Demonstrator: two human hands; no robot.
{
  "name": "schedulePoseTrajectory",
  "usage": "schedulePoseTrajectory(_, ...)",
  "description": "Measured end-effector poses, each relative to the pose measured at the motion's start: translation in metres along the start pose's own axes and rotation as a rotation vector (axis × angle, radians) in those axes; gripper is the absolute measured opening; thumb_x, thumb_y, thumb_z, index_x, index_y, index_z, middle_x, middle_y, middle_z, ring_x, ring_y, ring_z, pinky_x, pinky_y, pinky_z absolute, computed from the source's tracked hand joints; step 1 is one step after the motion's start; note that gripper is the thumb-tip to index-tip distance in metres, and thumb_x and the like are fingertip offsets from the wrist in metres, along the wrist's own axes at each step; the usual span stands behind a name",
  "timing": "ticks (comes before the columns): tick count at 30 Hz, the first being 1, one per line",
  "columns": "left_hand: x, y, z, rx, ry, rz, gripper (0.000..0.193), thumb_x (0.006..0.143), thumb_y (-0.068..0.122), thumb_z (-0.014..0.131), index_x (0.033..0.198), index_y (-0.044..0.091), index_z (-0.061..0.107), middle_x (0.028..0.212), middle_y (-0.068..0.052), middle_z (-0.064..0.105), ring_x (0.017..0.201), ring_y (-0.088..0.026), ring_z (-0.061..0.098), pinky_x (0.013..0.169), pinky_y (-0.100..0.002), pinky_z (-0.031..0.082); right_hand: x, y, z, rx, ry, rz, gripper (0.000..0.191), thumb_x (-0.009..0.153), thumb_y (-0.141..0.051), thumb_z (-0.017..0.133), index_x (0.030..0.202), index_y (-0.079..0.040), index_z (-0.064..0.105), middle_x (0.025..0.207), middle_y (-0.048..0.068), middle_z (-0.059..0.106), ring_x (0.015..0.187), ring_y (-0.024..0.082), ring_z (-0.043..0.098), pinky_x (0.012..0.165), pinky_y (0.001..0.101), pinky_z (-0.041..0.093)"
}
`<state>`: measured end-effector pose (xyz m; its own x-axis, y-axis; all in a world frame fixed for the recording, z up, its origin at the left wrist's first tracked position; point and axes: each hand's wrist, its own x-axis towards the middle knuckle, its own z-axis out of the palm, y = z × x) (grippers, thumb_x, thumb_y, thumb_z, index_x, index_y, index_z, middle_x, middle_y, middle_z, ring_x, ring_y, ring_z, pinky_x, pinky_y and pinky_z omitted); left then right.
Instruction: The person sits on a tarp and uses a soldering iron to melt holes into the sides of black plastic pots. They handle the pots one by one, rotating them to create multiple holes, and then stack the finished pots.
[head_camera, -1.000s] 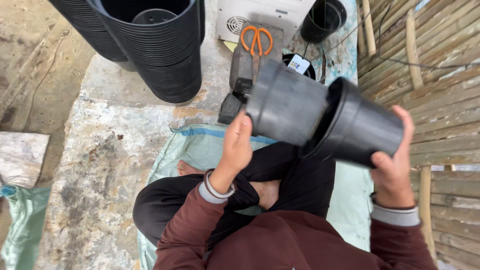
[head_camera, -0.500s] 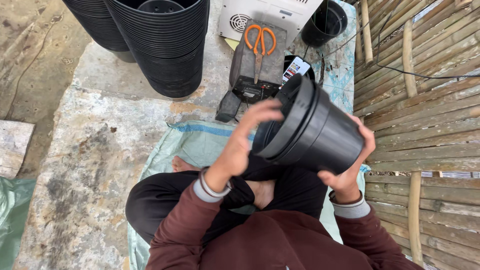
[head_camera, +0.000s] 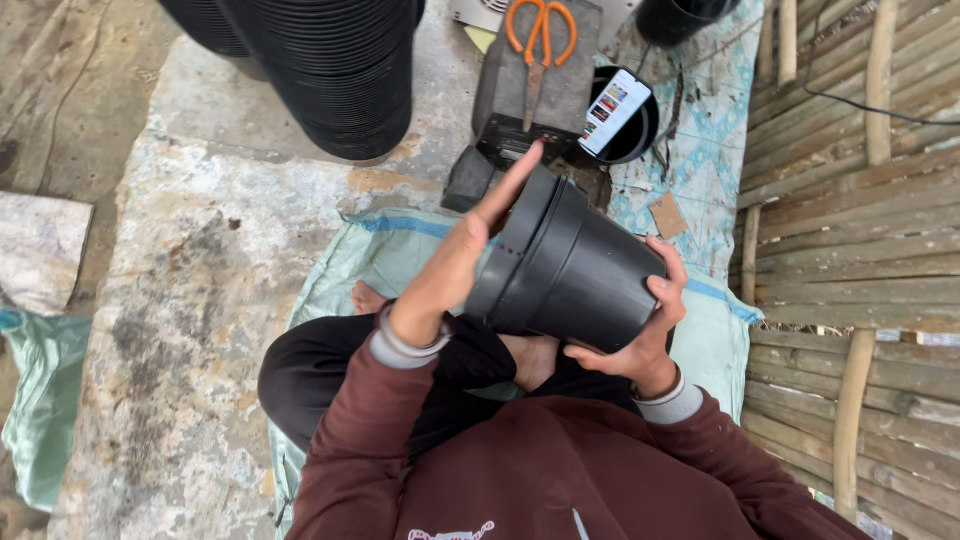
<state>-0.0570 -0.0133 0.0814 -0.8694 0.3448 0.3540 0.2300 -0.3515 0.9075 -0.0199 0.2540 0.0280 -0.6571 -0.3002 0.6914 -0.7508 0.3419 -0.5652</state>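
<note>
Two hands (head_camera: 455, 265) around black pot (head_camera: 580, 270), scissors (head_camera: 540, 40) beyond.

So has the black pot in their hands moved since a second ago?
Yes. The black pot has turned in the hands, its rim now facing away from the bamboo fence, toward the pot stack.
</note>
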Motion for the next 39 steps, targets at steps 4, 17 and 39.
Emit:
schedulePoseTrajectory(4, -0.015, -0.001, 0.006, 0.242, 0.11, -0.255, 0.087, 0.087, 0.054, 0.07, 0.148, -0.004, 0.049, 0.135, -0.022, 0.066, 0.125, -0.03, 0.064, 0.106, -0.036, 0.048, 0.001, 0.006, 0.001, -0.141, 0.032, -0.054, 0.112, 0.068, -0.049, 0.093, 0.153, -0.025, 0.024, 0.156, 0.026, 0.026, 0.144, 0.046, 0.042, 0.116, 0.0561, 0.046)
schedulePoseTrajectory(17, -0.057, -0.091, -0.006, 1.443, 0.133, -0.258, 0.042, 0.074, 0.03, 0.084, 0.106, 0.008, 0.069, 0.07, -0.007, 0.068, 0.062, -0.028, 0.067, 0.057, -0.039, 0.052, -0.017, 0.083, -0.028, -0.266, -0.162, 0.505, 0.039, 0.091, -0.014, 0.077, 0.127, -0.004, 0.066, 0.134, 0.016, 0.065, 0.128, 0.035, 0.061, 0.108, 0.0417, 0.049)
schedulePoseTrajectory(39, -0.052, -0.103, -0.047, 1.393, 0.524, -0.745, 0.068, 0.075, 0.032, 0.086, 0.132, 0.009, 0.058, 0.092, -0.014, 0.074, 0.078, -0.038, 0.071, 0.064, -0.047, 0.055, -0.004, 0.224, -0.005, -0.328, -0.128, 0.698, 0.016, 0.097, -0.014, 0.071, 0.111, -0.006, 0.074, 0.102, 0.01, 0.077, 0.084, 0.021, 0.075, 0.07, 0.0318, 0.06)
